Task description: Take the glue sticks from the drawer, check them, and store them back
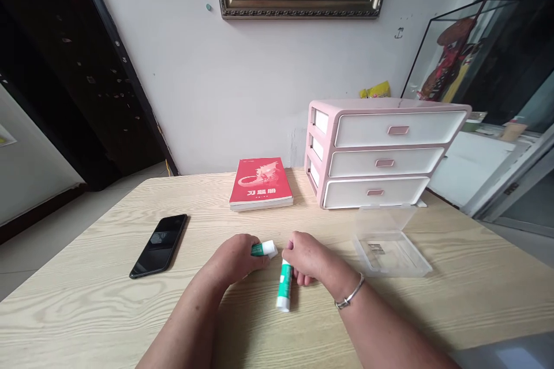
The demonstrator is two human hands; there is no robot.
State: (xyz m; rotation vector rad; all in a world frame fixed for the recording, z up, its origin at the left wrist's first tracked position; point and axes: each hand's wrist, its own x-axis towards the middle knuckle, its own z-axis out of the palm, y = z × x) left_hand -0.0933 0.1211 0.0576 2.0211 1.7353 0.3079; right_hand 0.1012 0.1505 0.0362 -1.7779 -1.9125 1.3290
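Two green-and-white glue sticks are at the middle of the wooden table. My left hand (237, 256) is closed around one glue stick (258, 250), whose white end points right toward my other hand. With thumb and finger, my right hand (304, 253) pinches the upper white end of the second glue stick (284, 281). That stick slants down toward me, its white lower end at or just above the tabletop; I cannot tell which. Curled fingers hide part of both sticks.
A red book (261, 183) lies behind my hands. The black phone (159, 246) is at left. To the right, a clear plastic box (415, 265) stands with its lid raised, in front of a pink-and-white drawer unit (322, 105). A grey object (511, 351) occupies the lower right corner.
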